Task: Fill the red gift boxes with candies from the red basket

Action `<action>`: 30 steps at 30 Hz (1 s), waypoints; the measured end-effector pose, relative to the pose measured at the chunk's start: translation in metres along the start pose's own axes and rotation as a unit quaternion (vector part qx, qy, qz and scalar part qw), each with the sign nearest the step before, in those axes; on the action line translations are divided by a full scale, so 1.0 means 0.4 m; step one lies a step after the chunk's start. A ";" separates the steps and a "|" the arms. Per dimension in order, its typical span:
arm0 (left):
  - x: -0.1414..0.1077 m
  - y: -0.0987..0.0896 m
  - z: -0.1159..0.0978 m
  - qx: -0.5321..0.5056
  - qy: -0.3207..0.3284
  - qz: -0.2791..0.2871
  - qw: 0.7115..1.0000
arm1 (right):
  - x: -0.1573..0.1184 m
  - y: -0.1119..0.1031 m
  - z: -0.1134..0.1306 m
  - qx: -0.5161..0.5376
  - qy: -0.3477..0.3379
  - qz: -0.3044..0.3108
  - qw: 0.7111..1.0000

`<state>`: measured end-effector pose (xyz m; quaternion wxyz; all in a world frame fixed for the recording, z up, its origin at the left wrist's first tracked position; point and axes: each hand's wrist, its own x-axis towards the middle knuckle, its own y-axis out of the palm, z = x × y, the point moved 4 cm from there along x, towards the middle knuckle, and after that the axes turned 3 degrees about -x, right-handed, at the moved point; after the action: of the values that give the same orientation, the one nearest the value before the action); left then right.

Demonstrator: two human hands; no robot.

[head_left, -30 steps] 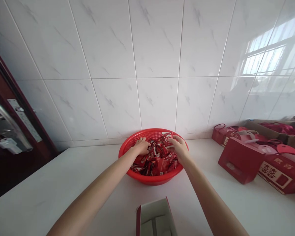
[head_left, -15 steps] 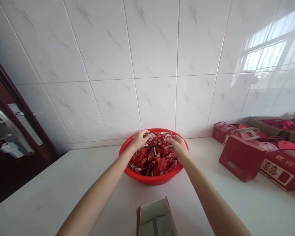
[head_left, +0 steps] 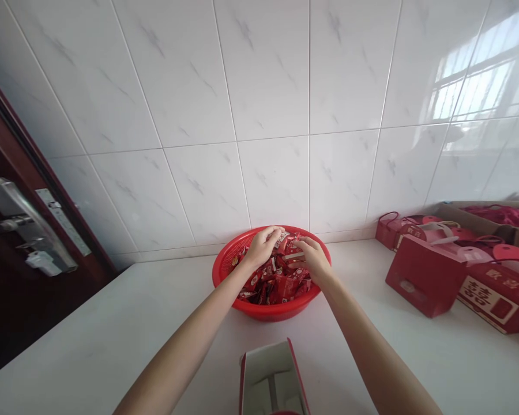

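Note:
A red plastic basket (head_left: pixel 266 314) stands against the tiled wall, with many red-wrapped packets (head_left: pixel 285 288) inside. Above its back part, my left hand (head_left: pixel 263 246) has its fingers pinched at a red and white packet (head_left: pixel 282 240). My right hand (head_left: pixel 313 257) is at the right side of the heap, its fingers on a red packet (head_left: pixel 293 250) with a pale strip. Nearer to me stands an open box (head_left: pixel 268 369) with red edges and a pale inside.
Red gift boxes (head_left: pixel 426 276) with handles crowd the right side of the white counter (head_left: pixel 177 323). Behind them is a cardboard box (head_left: pixel 458 210) holding pink and red things. A dark red door (head_left: pixel 8 276) with a metal handle is at the left.
My left hand has moved right, closer to my right hand, with its packet. My right hand has shifted slightly, and a packet with a pale strip now shows at its fingers.

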<state>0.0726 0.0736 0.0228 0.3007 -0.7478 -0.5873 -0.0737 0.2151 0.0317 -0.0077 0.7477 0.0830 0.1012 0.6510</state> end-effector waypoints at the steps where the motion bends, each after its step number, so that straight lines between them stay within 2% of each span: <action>1: -0.001 0.000 0.006 -0.004 -0.010 0.002 1.000 | 0.000 0.000 -0.001 0.003 0.000 0.000 1.000; 5: -0.007 -0.010 0.029 -0.005 -0.021 0.006 1.000 | 0.002 0.002 -0.003 0.001 0.005 0.003 1.000; 11: -0.013 -0.015 0.039 0.020 0.024 0.000 1.000 | 0.011 0.000 -0.004 0.036 -0.008 0.003 0.999; 18: -0.014 -0.031 0.038 0.072 0.072 -0.040 0.994 | 0.019 -0.007 -0.012 0.061 -0.022 -0.003 0.998; 23: -0.018 -0.022 0.028 0.083 0.068 -0.017 0.994 | 0.009 -0.008 -0.010 0.034 -0.032 0.002 0.999; 30: -0.030 -0.006 0.016 0.094 0.052 0.046 0.993 | 0.000 -0.007 -0.002 0.011 -0.038 0.000 0.999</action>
<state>0.0655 0.0674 0.0130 0.4030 -0.7376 -0.5401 -0.0431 0.2173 0.0313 -0.0093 0.7504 0.1158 0.0794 0.6459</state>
